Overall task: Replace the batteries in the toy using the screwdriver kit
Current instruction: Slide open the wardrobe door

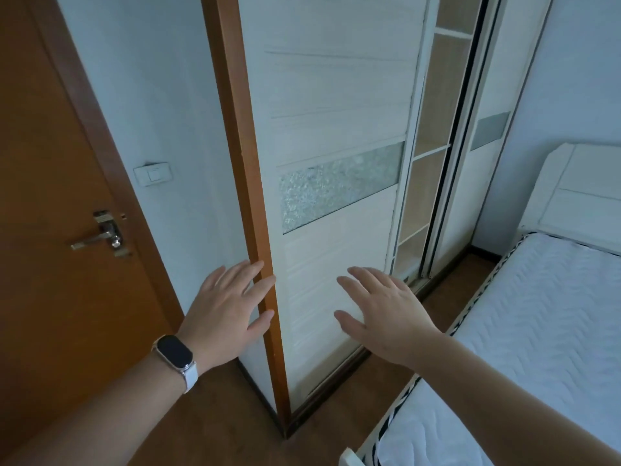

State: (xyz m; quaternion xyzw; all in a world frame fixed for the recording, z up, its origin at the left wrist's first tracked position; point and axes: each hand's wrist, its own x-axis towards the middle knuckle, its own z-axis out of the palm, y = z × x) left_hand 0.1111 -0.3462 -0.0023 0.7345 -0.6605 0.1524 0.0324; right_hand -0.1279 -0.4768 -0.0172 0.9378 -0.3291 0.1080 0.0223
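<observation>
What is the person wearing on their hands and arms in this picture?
No sleeves or gloves show. The left hand has a watch at its wrist: dark, rounded rectangular face, pale metal case, white strap. The right hand and its wrist wear nothing; no rings are visible.

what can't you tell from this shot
Head view: toy, screwdriver kit and batteries appear nowhere.
Sliding door hides all behind it but a strip of shelves.
Bed: cut off by right edge.
Left hand, right hand: whether they touch the door is unclear.
</observation>
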